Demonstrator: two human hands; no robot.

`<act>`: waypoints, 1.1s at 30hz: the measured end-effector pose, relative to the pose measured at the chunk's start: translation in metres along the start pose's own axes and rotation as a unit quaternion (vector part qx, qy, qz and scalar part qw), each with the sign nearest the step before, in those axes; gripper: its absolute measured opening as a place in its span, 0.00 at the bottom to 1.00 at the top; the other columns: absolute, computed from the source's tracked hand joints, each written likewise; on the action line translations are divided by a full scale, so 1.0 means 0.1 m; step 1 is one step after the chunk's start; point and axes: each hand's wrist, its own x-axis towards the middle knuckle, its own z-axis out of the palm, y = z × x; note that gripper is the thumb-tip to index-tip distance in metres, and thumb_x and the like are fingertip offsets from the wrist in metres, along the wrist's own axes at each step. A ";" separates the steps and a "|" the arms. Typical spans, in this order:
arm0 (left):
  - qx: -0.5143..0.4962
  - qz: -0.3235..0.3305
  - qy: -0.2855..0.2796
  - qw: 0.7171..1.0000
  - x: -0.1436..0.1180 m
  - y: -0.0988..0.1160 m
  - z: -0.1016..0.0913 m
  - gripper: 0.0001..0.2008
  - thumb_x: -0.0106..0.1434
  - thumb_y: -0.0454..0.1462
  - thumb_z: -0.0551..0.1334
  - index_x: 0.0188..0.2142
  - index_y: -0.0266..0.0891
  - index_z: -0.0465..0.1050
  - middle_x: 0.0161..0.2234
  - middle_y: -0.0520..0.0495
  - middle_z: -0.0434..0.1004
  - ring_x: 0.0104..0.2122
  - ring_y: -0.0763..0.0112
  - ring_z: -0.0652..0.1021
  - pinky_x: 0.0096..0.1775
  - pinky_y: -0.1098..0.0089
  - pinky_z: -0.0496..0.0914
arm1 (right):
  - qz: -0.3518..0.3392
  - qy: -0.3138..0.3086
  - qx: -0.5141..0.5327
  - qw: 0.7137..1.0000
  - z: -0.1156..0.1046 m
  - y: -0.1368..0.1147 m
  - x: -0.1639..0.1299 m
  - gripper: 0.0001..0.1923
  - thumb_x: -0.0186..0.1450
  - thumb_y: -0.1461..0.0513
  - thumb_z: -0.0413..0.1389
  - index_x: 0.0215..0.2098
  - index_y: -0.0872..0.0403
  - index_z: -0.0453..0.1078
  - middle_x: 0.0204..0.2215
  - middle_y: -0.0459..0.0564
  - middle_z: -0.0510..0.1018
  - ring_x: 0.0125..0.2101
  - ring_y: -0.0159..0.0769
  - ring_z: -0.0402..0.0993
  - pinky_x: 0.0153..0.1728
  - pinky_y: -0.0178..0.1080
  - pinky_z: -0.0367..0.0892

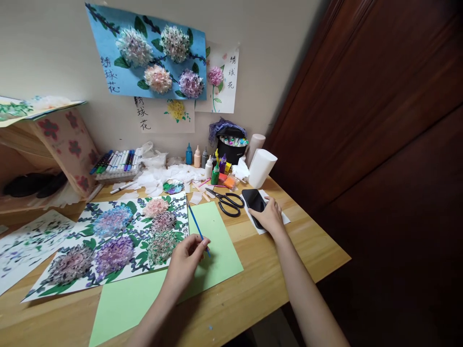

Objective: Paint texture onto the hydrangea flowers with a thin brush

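My left hand point(190, 255) pinches a thin blue paintbrush point(196, 220) above a light green sheet point(220, 250). The brush points up and away, its tip by the edge of a white painting point(142, 277) covered with several raised, fluffy hydrangea blooms and green leaves. That painting overlaps the green sheet. On the right, my right hand point(270, 215) is closed around the side of a black smartphone point(254, 201), which lies on a white paper point(286, 220). Black-handled scissors point(231, 202) lie between the hands, just left of the phone.
At the back stand paint bottles point(215, 174), a black marker case point(231, 149), a white paper roll point(262, 167) and a tray of markers point(117, 164). Torn tissue point(162, 177) surrounds a paint palette point(173, 186). A dark wooden panel point(379, 120) borders the table's right side.
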 end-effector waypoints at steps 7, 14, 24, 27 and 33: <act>0.014 -0.004 -0.004 1.000 -0.01 0.01 0.03 0.19 0.54 0.53 0.58 0.24 0.38 0.67 0.21 0.52 0.66 0.23 0.72 0.67 0.28 0.72 0.59 | 0.010 -0.056 0.016 0.998 -0.05 0.23 0.19 0.32 0.56 0.45 0.52 0.49 0.59 0.63 0.50 0.62 0.70 0.52 0.48 0.65 0.49 0.40 0.61; 0.021 0.009 0.004 1.000 0.00 0.02 0.02 0.20 0.54 0.53 0.59 0.24 0.38 0.67 0.21 0.52 0.66 0.23 0.72 0.67 0.28 0.72 0.60 | 0.020 -0.223 -0.023 0.974 -0.38 0.43 0.52 0.26 0.54 0.41 0.53 0.23 0.56 0.67 0.24 0.53 0.76 0.25 0.36 0.70 0.24 0.36 0.60; 0.015 0.024 0.000 1.000 -0.02 0.00 0.00 0.18 0.56 0.51 0.60 0.26 0.38 0.70 0.25 0.51 0.71 0.24 0.73 0.69 0.28 0.74 0.62 | -0.033 -0.379 -0.135 0.915 -0.56 0.16 0.67 0.23 0.46 0.45 0.64 0.25 0.55 0.67 0.24 0.47 0.73 0.26 0.33 0.67 0.26 0.34 0.62; 0.019 0.027 0.002 0.999 -0.02 0.02 0.00 0.18 0.56 0.51 0.60 0.25 0.38 0.70 0.23 0.52 0.70 0.24 0.74 0.68 0.28 0.74 0.62 | -0.030 -0.403 -0.168 0.899 -0.56 0.13 0.72 0.19 0.56 0.49 0.60 0.32 0.57 0.68 0.28 0.47 0.74 0.28 0.31 0.69 0.30 0.35 0.65; 0.016 0.027 0.011 0.999 -0.03 0.06 0.01 0.18 0.54 0.51 0.60 0.25 0.38 0.70 0.23 0.51 0.70 0.23 0.74 0.68 0.27 0.74 0.62 | -0.017 -0.439 -0.191 0.878 -0.53 0.11 0.77 0.18 0.62 0.50 0.55 0.35 0.58 0.68 0.31 0.47 0.73 0.30 0.30 0.71 0.32 0.36 0.68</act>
